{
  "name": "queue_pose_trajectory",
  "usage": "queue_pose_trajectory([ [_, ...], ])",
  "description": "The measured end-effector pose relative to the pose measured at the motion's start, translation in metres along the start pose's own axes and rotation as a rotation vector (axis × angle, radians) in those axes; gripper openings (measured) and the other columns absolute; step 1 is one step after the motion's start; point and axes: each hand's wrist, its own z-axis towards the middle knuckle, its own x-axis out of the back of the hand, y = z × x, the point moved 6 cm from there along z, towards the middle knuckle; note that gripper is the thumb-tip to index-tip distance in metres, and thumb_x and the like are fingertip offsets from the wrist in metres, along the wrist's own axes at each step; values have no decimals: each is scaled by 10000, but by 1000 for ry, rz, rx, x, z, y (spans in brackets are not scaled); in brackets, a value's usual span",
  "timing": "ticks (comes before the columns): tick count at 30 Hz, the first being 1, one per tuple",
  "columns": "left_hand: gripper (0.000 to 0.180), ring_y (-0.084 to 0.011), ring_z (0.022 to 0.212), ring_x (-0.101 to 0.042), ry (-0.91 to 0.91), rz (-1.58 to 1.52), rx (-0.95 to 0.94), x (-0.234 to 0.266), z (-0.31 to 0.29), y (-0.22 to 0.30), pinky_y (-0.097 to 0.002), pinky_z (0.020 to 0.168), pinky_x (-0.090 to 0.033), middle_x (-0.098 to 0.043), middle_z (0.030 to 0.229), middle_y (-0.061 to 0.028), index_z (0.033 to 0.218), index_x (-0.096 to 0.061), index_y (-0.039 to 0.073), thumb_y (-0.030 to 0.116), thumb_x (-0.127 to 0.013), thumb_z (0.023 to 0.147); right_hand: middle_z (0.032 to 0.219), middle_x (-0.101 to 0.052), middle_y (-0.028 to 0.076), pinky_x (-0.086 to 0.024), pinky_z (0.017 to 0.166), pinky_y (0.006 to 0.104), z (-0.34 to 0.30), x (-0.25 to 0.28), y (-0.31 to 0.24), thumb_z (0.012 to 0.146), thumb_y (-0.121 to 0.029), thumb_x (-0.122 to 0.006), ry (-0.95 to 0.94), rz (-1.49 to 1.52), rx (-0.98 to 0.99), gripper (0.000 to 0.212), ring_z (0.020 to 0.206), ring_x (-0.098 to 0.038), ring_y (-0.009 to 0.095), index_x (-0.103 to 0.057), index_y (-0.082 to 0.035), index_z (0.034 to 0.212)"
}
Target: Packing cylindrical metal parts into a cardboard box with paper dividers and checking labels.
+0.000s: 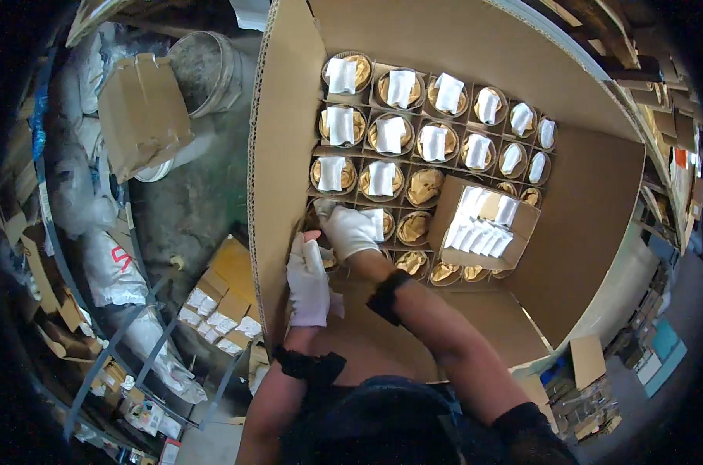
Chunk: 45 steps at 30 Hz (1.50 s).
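A large open cardboard box (pixel 289 93) stands in front of me, split by cardboard dividers into rows of cells. The cells hold round cups with crumpled golden-brown paper (pixel 425 187); many have a small white packet (pixel 381 178) lying on top. My right hand (pixel 350 231), in a white glove, reaches into the leftmost cell of the fourth row, its fingers bent down and partly hidden. Close beside it, at the box's left wall, is my gloved left hand (pixel 309 283), fingers closed, one fingertip bare. A white scrap shows at its palm side; what it holds is unclear.
A small carton (pixel 458 252) of white packets rests on the cells at the right. Left of the box are a cardboard carton (pixel 144 116), a grey bucket (pixel 231 77), a carton of wrapped white packs (pixel 231 291) and metal rails (pixel 107 368). Stacked cardboard lies far right.
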Motion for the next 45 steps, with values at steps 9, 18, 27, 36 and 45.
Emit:
queue_pose_trajectory([
  [9, 398, -57, 623, -449, 9, -185, 155, 2, 10, -50, -234, 581, -376, -541, 703, 25, 963, -631, 58, 383, -405, 1006, 868, -674, 210, -512, 779, 448, -90, 38, 8, 858, -492, -549, -265, -202, 476, 438, 818, -657, 365, -674, -105, 1021],
  [18, 122, -120, 763, -582, -301, -328, 278, -66, 11, -20, -267, 673, -472, -599, 810, -5, 915, -644, 78, 189, -605, 883, 702, -655, 168, -510, 608, 396, -130, 61, 62, 894, -399, -567, -88, 334, 174, 383, 636, -650, 278, -655, -27, 914],
  [27, 188, -91, 791, -569, -443, 78, -14, -153, 55, -3, -247, 729, -480, -626, 935, -18, 1068, -595, 33, 30, -577, 881, 780, -656, 221, -533, 617, 394, -107, 120, 150, 859, -314, -636, 414, 233, 180, 293, 717, -660, 352, -655, -29, 923],
  [36, 241, -364, 775, -614, -323, 925, -933, -227, 71, 16, -428, 679, -506, -603, 849, -204, 978, -630, 32, 28, -541, 753, 697, -634, 196, -501, 555, 411, -130, 157, 214, 848, -256, -649, 404, 122, 227, 237, 643, -637, 354, -640, -19, 865],
  [45, 137, -272, 770, -592, -420, 913, -1282, -225, -62, 88, -389, 643, -491, -577, 868, -48, 928, -618, 108, 69, -622, 797, 767, -645, 207, -520, 607, 418, -130, 212, 270, 869, -284, -617, 668, 147, 7, 258, 713, -642, 358, -682, -41, 812],
])
